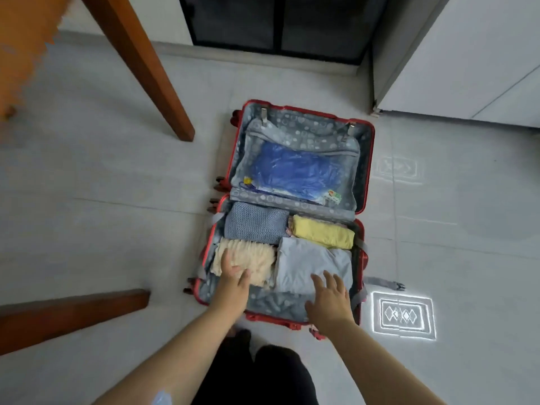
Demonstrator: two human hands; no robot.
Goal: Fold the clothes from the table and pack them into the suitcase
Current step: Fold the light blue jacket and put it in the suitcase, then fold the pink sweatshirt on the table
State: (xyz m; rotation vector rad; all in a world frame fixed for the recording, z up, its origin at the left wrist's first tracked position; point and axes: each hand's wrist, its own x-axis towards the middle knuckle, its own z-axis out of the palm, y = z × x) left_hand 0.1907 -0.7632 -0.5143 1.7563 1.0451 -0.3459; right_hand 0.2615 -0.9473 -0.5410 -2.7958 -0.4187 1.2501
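Suitcase (271, 319) lies open flat on the tiled floor (117, 200), lid half away from the person, and the packing looks close to done. Four folded pieces fill the near half in a two-by-two block: a grey-blue knit (254, 223) and a yellow garment (321, 230) by the hinge, a cream ribbed piece (263, 255) and a pale blue top (306, 258) nearer the person. They are packed edge to edge, most likely so nothing slides once the case stands upright.

The left hand (233, 283) is spread over the cream piece and the right hand (328, 299) over the near edge of the pale blue top. The fingers (225, 260) of both are straight and splayed, gripping nothing. They seem to be patting the layer flat, though whether they press or hover I cannot tell. The pale blue top is wrinkled and loosely folded; the others sit as tidy rectangles. A blue plastic bag (292, 168) shows through the lid pocket, and a strap buckle (385, 283) lies loose on the floor to the right — not yet fastened.
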